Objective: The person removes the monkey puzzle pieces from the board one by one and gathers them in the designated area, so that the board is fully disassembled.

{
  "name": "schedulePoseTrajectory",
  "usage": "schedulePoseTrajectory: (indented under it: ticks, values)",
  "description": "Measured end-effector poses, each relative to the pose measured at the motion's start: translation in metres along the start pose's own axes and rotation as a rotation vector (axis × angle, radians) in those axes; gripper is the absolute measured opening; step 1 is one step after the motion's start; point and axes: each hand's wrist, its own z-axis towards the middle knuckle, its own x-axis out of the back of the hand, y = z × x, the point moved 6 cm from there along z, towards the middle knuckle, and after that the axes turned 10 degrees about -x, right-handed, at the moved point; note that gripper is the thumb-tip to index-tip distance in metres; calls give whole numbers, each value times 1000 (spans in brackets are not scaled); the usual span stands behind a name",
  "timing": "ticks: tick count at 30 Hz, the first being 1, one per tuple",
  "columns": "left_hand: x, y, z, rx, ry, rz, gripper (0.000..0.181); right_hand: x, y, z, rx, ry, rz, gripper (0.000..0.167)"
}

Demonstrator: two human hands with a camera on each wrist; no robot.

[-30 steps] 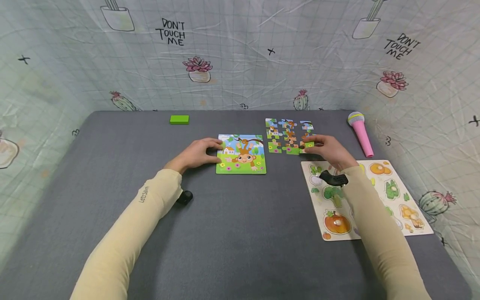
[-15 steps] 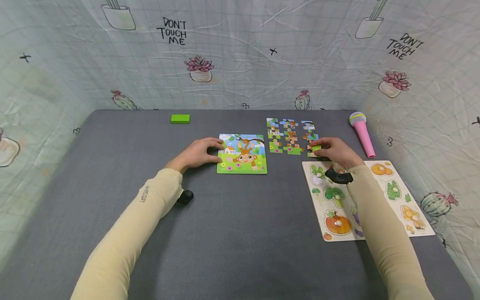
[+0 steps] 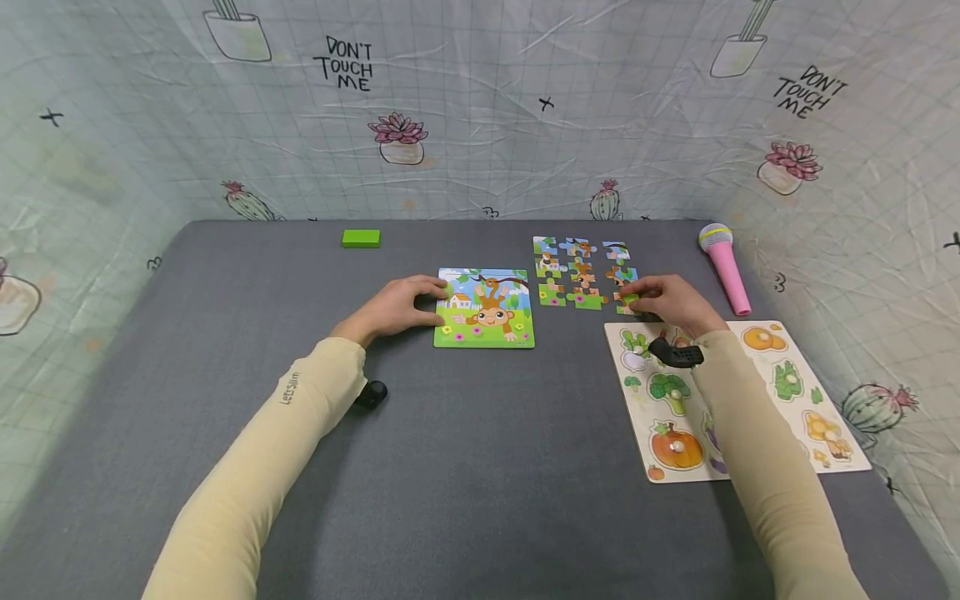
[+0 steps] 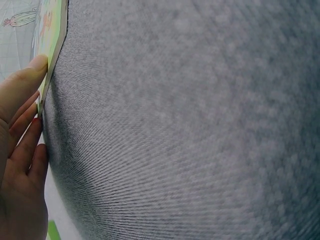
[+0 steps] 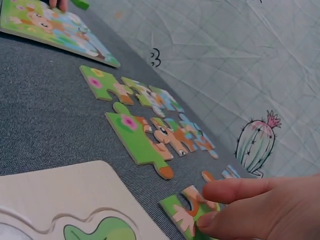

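My left hand (image 3: 393, 308) rests at the left edge of a square monkey picture board (image 3: 491, 321). Its thumb and fingertips touch that edge, with the fingers extended, as the left wrist view also shows. To the right lie several jigsaw pieces (image 3: 582, 271) in three spaced columns, showing parts of the same monkey picture. My right hand (image 3: 675, 302) pinches the bottom piece of the right column, a green puzzle piece (image 5: 182, 220), between thumb and finger. The fingers cover part of this piece.
A wooden vegetable peg puzzle (image 3: 637, 412) lies under my right forearm. A pink toy microphone (image 3: 726, 271) is at the back right, and a green block (image 3: 362, 239) at the back left. Printed cloth (image 3: 487, 125) rises behind the grey table (image 3: 480, 467).
My right hand has moved a little to the right with the puzzle piece, away from the middle column. The left hand and the picture board have stayed in place.
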Motion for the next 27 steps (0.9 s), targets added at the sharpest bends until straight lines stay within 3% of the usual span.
schedulePoseTrajectory:
  ticks: [8,27]
  values:
    - [-1,-2,-1,5,-6,3,52,-4,6,1,-18,47,9,36]
    - [0,-3,-1,2,-5,4,51,-5,8,2,-40,47,42,37]
